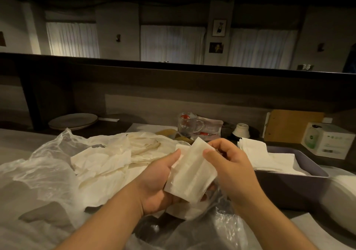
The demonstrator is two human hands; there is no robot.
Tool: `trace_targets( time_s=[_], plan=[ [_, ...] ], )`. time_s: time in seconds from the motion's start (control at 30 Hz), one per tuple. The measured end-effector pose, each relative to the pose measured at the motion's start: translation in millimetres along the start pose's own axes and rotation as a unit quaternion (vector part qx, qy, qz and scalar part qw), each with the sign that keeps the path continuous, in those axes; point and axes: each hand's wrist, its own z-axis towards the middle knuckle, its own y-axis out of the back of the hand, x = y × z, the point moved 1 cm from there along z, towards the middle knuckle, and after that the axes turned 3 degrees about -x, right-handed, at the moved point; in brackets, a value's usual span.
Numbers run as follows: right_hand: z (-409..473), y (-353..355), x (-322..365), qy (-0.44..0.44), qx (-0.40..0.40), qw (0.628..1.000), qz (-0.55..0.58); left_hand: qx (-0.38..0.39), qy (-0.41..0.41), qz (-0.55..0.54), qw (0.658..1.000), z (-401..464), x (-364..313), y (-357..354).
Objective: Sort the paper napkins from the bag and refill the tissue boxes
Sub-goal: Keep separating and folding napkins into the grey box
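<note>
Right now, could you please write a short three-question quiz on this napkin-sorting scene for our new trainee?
1. True or false: both hands hold the folded napkin stack.
2. Which side of the right hand is the dark tissue box on: A) its left, B) its right?
3. What lies spread on the counter by the left hand?

Key:
1. True; the left hand cradles the stack from below and the right hand pinches its top edge.
2. B; the box already holds white napkins.
3. A crumpled clear plastic bag with loose napkins on it.
</note>
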Motion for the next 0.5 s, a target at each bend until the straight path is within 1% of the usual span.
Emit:
trace_targets(
  time_s=[0.07,0.17,0.3,0.4,0.5],
  plan=[
    [-1,0,3,-0.027,0.022,0.999,0.031,0.001,-0.006,0.022,1.0,-1,0,0],
    [-3,0,6,-0.055,0.042,0.998,0.002,0.007,-0.017,0.052,0.998,0,2,-1],
    [-5,-2,9,-0.063,0.048,0.996,-0.041,0.057,-0.004,0.042,0.997,-1,3,-2],
    [-9,-4,9,-0.065,0.041,0.997,-0.029,0.072,-0.003,0.053,0.996,-5,3,-3],
    [-13,-6,11,-0.069,0.065,0.995,-0.012,0.083,0.002,0.079,0.993,-10,3,-2]
  ],
)
